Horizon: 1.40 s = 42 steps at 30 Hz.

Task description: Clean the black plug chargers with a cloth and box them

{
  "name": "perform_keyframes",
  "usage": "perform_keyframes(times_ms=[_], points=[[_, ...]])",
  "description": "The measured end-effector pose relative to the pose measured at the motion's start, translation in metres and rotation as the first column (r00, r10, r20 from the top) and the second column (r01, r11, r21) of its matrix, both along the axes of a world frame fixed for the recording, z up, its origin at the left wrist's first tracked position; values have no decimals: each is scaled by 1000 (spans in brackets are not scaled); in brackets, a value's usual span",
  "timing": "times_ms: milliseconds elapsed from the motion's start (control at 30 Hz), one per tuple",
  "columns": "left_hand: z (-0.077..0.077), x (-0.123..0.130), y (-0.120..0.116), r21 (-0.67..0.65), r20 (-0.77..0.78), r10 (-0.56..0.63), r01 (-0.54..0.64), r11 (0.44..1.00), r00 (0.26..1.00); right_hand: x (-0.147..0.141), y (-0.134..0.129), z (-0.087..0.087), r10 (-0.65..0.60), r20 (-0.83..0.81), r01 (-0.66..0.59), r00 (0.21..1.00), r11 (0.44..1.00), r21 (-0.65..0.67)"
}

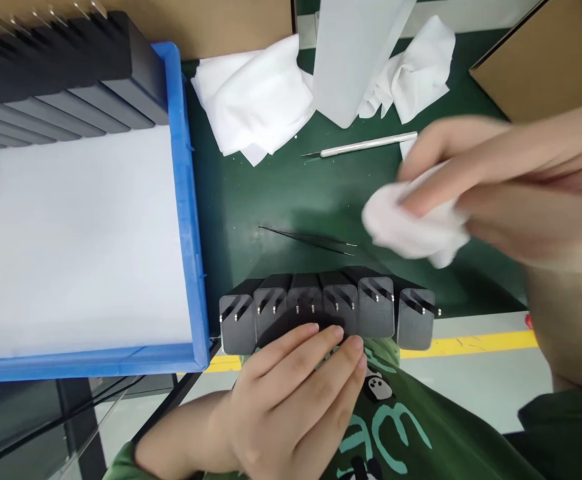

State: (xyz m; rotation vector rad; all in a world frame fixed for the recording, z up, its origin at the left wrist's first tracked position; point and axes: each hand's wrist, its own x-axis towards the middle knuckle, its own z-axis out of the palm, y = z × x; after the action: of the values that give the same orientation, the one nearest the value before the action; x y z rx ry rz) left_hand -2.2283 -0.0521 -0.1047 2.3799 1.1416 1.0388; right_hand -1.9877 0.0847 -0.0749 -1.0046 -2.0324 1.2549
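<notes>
Several black power adapters [377, 316] with metal prongs stand side by side along the near edge of the green table. My left hand [301, 400] lies against the front faces of the middle ones, its fingers stretched out and nearly together. At the right, my right hand [491, 173] is blurred and pinches a crumpled white cloth [411, 220] above the table. Black tweezers [308, 239] lie just behind the adapters. Farther back rests a silver craft knife [365, 145], its blade pointing left.
A blue tray [187, 200] at the left has a white lining and a row of black adapters [141, 73]. Folded white cloths [261, 97], a pale sheet [353, 53] and another crumpled cloth [423, 70] lie at the back. Cardboard [551, 60] stands at the back right.
</notes>
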Motion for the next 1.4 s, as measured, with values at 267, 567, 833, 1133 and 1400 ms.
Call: perform_keyframes(times_ms=[267, 567, 833, 1133, 1400], points=[[4, -7, 12, -19, -101, -152, 151, 988, 983, -32, 8, -28, 546, -20, -545, 838, 838, 29], [6, -5, 14, -42, -81, -150, 147, 988, 985, -32, 4, -25, 576, 74, -581, 814, 806, 113], [5, -8, 14, -50, -77, -165, 161, 986, 983, -25, 7, -30, 519, 176, -547, 836, 813, 199], [0, -7, 15, -15, -55, -183, 183, 983, 982, -24, 3, -22, 502, 147, -523, 852, 816, 245], [-5, -4, 13, 44, 1, -114, 114, 993, 993, -58, 8, -13, 562, 84, -568, 823, 806, 168]])
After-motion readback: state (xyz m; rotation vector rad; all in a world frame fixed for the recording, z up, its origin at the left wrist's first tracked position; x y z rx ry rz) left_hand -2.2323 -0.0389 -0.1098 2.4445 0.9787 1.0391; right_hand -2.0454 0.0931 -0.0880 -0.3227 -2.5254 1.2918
